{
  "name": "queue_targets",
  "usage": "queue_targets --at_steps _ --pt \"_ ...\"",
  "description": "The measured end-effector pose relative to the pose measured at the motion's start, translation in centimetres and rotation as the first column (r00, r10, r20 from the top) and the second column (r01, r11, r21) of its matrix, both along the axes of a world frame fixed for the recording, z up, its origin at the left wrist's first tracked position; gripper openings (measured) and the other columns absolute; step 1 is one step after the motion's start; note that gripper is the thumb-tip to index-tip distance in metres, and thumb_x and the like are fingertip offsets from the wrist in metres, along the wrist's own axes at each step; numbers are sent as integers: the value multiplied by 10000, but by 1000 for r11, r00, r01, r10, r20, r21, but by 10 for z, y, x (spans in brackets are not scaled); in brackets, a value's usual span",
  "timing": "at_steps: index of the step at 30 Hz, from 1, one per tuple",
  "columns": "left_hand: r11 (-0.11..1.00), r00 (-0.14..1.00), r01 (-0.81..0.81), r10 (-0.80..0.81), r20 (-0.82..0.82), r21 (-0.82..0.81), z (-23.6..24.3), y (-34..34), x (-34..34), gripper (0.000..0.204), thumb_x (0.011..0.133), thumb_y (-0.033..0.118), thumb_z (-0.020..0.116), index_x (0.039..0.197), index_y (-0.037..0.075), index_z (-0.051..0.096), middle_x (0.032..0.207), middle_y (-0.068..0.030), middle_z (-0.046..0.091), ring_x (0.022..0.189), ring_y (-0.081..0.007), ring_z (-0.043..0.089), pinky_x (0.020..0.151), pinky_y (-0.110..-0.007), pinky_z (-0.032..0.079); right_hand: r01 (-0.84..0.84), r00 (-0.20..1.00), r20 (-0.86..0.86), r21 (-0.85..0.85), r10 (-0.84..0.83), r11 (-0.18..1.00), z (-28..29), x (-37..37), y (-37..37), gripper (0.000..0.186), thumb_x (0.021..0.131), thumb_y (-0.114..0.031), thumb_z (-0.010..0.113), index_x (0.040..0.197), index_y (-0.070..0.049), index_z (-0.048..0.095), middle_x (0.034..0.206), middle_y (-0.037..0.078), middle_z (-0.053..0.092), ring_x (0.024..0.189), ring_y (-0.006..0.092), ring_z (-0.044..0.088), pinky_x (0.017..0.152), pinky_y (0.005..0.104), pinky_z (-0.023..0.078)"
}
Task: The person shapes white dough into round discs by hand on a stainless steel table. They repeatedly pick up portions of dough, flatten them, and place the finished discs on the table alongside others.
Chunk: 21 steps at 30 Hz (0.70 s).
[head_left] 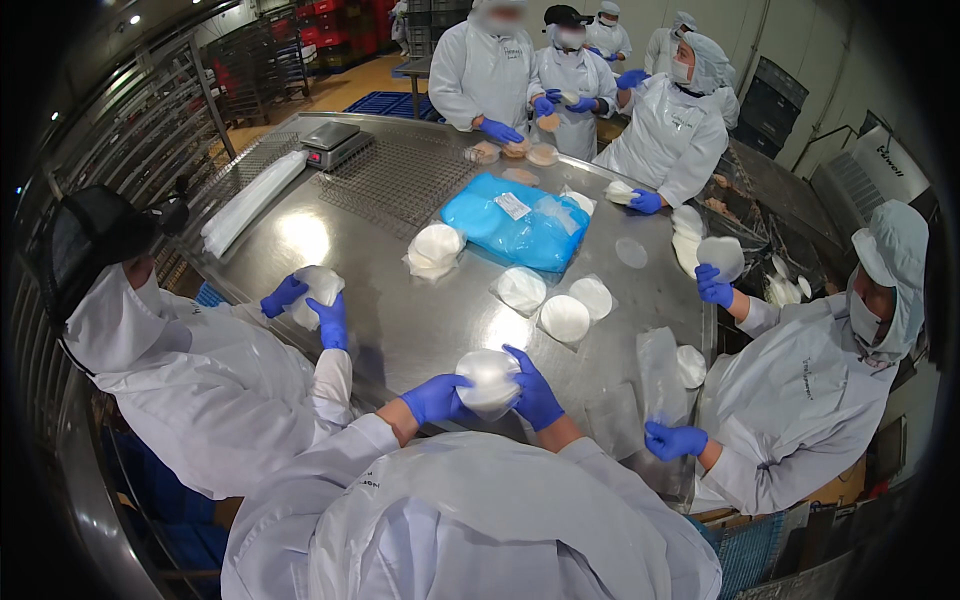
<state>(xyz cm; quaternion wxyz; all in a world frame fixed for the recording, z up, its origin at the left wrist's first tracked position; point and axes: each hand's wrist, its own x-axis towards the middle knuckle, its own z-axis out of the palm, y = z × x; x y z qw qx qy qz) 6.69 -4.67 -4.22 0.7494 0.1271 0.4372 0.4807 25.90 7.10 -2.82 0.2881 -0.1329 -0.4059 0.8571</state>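
Observation:
Near the table's front edge, a stack of thin, round white sheets [489,372] is held between my two blue-gloved hands. The fingers of my left hand [437,399] close on the stack's left side. My right hand [537,390] grips its right side, with the index finger lying along the upper edge. Just beyond my hands lie more round white stacks, one in front [564,319], one to its right [592,297] and one to its left [521,290], partly on clear film. Farther off is another white stack [435,248] next to a blue plastic bag [485,215].
A steel table [390,310] spans the middle. On its far left are a scale [333,145], a long white plastic bundle [252,203] and wire grids [400,180]. Co-workers stand left [210,390] and right [800,400], close beside me, handling white discs and clear film [660,375]; others are opposite.

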Motion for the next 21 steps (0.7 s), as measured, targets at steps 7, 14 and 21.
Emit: queue_targets --at_steps 7,14,21 --pt "920 899 -218 319 -299 326 69 17 10 368 885 130 508 1251 97 503 1123 -69 564 1028 -181 551 889 -319 452 153 969 64 599 -237 786 100 -9 -7 321 824 39 436 1108 -63 547 1227 170 533 1073 282 562 936 379 465" --pt "864 843 -489 503 -189 120 50 8 -13 266 914 185 521 1165 112 568 885 -1 577 752 -108 535 659 -238 440 -187 776 417 869 -474 459 -29 -21 16 261 780 29 420 927 -92 599 885 198 573 871 365 594 821 406 469" --pt "936 957 -261 284 66 -237 6 -11 -5 570 922 554 461 1321 147 454 1232 -97 529 1019 -274 571 858 -447 473 -95 953 300 131 52 987 23 -28 34 359 821 -87 548 1178 -98 512 1081 87 570 929 204 575 717 315 517"
